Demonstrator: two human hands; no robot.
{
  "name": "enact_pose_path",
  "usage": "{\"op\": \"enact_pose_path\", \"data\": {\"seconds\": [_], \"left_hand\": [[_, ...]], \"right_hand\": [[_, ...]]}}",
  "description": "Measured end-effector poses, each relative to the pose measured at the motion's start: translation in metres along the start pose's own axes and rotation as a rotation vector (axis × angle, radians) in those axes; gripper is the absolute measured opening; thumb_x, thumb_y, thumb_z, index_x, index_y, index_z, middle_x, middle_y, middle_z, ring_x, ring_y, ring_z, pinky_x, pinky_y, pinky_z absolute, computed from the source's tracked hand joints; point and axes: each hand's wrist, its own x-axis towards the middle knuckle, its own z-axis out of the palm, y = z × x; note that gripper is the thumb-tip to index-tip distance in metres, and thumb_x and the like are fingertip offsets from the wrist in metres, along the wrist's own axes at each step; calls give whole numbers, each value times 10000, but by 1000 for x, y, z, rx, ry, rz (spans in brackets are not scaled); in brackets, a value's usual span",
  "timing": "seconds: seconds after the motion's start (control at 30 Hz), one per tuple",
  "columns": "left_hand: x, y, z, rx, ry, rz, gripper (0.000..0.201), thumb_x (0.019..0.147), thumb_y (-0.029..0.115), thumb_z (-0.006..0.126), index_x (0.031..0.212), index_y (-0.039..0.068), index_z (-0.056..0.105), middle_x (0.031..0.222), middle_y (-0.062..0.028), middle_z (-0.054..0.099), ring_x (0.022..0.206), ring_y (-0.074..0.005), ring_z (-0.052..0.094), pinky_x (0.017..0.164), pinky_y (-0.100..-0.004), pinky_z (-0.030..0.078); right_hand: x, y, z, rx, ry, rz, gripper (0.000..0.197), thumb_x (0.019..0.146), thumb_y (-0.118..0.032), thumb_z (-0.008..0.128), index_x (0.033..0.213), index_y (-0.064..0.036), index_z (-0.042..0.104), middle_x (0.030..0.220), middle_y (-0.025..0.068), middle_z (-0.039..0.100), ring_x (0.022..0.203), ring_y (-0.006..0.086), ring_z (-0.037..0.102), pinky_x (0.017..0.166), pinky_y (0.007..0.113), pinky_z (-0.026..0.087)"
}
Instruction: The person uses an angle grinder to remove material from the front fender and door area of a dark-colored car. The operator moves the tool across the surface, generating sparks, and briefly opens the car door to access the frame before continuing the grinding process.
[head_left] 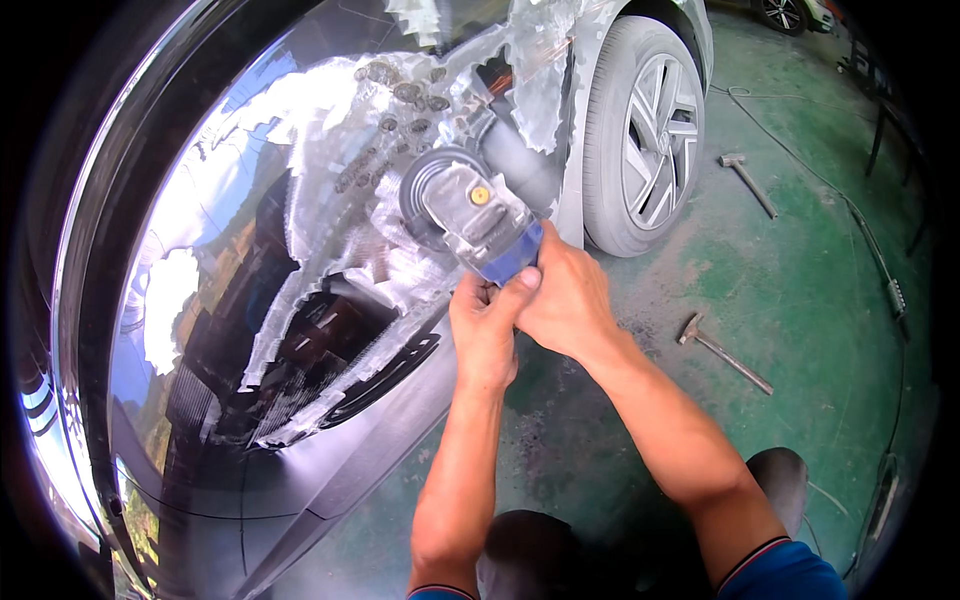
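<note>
Grey-and-blue angle grinder [478, 222] presses its disc on the sanded bare-metal patch [400, 130] of a glossy black car panel [200, 330]. Left hand [485, 335] and right hand [562, 300] both clamp its rear handle. Two hammers [722, 348] lie on open green floor [800, 270] rightward.

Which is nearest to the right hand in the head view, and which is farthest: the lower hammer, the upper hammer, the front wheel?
From the right hand:
1. Lower hammer, on the floor to its right.
2. Front wheel, above it.
3. Upper hammer, on the floor, upper right.
</note>
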Motion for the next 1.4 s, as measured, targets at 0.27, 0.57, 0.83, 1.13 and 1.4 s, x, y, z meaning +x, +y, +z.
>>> {"op": "enact_pose_path", "data": {"seconds": [0.27,0.57,0.83,1.13,1.4], "left_hand": [[-8,-9,4,34,61,-55,463,856,162,785,1223,-65,618,1100,-100,668,1004,-156,611,939,-323,475],[-12,-87,-10,101,-4,-268,445,874,174,765,1216,-67,614,1138,-120,675,1046,-188,637,948,-339,491],[3,-53,1,192,-16,-198,427,857,195,780,1165,-64,638,1093,-108,670,990,-173,612,914,-329,474],[-10,-73,-1,89,-21,-230,449,857,196,788,1185,-69,635,1093,-109,673,1015,-166,608,945,-333,464],[-31,-110,-2,100,24,-453,515,859,259,791,1201,-80,609,1095,-131,671,977,-190,656,835,-342,540]], "right_hand": [[-13,15,2,-15,2,77,433,771,-223,691,1082,47,557,884,258,706,867,470,688,741,538,535],[-44,92,29,2,-10,244,455,791,-244,678,1113,55,558,898,281,705,907,482,682,788,547,533],[-19,68,17,75,72,203,492,783,-263,691,1139,45,547,890,286,701,911,486,680,796,554,532],[-38,87,25,3,23,241,444,770,-260,692,1060,41,542,854,289,696,865,493,680,752,564,530],[-64,111,29,-2,-51,491,486,763,-227,695,1160,24,571,957,295,700,967,487,664,831,553,516]]}}
